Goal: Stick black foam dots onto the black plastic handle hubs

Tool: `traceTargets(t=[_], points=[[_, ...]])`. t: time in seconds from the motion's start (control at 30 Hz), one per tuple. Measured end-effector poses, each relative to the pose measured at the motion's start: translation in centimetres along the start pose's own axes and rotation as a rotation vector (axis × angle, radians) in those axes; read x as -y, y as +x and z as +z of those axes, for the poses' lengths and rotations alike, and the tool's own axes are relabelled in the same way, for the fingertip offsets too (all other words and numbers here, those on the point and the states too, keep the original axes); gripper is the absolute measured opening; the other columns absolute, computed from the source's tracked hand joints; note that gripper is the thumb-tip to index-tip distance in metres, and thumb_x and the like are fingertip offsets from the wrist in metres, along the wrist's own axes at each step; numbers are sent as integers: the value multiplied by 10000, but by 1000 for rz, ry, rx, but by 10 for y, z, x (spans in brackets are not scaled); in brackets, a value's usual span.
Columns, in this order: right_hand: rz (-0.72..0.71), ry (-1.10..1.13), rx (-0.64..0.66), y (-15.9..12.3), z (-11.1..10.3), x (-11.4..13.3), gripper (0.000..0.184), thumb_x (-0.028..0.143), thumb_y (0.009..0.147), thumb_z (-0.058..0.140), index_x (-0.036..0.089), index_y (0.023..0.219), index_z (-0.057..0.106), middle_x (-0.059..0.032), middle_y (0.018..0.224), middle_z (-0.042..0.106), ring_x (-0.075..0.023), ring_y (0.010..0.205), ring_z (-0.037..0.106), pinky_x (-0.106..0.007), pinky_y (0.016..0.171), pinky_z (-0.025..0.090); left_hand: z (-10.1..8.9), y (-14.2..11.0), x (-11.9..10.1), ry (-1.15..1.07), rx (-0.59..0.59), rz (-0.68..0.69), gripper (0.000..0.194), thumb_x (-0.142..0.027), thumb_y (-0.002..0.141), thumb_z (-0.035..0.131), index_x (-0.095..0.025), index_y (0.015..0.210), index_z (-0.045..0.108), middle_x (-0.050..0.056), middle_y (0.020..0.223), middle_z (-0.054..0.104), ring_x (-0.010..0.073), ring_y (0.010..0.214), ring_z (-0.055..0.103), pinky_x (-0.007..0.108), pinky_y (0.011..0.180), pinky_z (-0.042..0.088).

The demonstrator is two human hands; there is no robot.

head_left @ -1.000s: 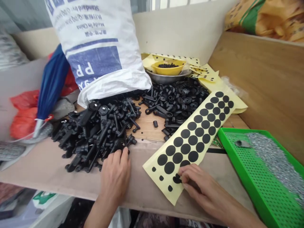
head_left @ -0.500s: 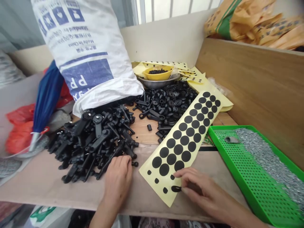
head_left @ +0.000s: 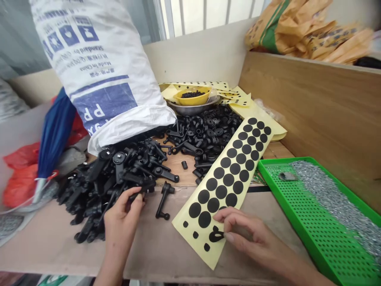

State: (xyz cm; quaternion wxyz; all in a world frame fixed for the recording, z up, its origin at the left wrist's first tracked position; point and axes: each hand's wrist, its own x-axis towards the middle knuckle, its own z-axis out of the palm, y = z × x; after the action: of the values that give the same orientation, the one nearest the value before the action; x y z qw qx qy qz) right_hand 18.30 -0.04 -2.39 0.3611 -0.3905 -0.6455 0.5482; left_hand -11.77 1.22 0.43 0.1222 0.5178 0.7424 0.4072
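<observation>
"What do my hands have?"
"My left hand (head_left: 123,218) pinches a black plastic lever (head_left: 147,186) at the edge of the jumbled black plastic heap (head_left: 98,186); my right hand (head_left: 250,234) seems to grasp a folded flat black piece (head_left: 213,237) on the pale-yellow paper sheet (head_left: 201,239)."
"Progress?"
"Early, I judge: only small black spots (head_left: 195,234) mark the near end; most round black discs (head_left: 235,169) remain."
"Changes?"
"A slim black ball-ended lever (head_left: 161,201) now shows whole between heap and sheet."

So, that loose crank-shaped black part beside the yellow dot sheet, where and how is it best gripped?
Pinch the crank-shaped black part across its slim middle shaft, probably from above: it lies on the tabletop with space at either side of the shaft, and both ends are bulkier.
</observation>
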Motion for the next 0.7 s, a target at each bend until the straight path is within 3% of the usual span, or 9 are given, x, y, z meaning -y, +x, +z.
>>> traceTargets(t=[0.1,0.27,0.33,0.53,0.6,0.7], points=[[97,229,-17,9,3,3,197,353,780,629,205,674,553,-105,1083,624,-261,1022,588,-381,855,473,-8,-21,-7,-96,24,24,324,-466,724,655,-190,887,701,27,743,707,185,694,659,230,620,492],[179,525,-58,20,5,6,262,393,719,711,197,655,548,-89,1156,611,-257,1055,562,-384,906,429,16,-67,-31,-408,372,-161,379,-420,767,661,-199,1075,661,48,890,719,191,772,671,246,696,537],[207,568,-65,19,3,5,272,390,717,716,195,644,540,-87,1135,627,-255,1036,565,-387,910,411,30,-75,-36,-438,498,-164,411,-374,770,651,-192,1138,637,50,904,717,193,800,664,252,711,533],[279,584,-100,8,2,-1,276,383,686,748,194,633,553,-79,1056,653,-247,988,556,-377,905,381,63,-67,-38,-335,816,-79,479,-268,747,547,-135,1204,605,5,654,641,155,601,578,247,577,450],[268,584,-100,7,2,-3,270,382,694,743,196,632,558,-72,1049,650,-243,998,550,-371,906,378,69,-63,-42,-362,892,-130,489,-262,735,524,-120,1197,600,-1,624,621,139,546,550,237,527,410],[241,558,-99,8,2,-5,261,380,710,730,196,632,562,-64,1044,640,-233,995,549,-356,908,374,73,-62,-49,-442,907,-257,542,-286,685,550,-87,1187,588,0,648,612,118,505,526,228,496,386]])
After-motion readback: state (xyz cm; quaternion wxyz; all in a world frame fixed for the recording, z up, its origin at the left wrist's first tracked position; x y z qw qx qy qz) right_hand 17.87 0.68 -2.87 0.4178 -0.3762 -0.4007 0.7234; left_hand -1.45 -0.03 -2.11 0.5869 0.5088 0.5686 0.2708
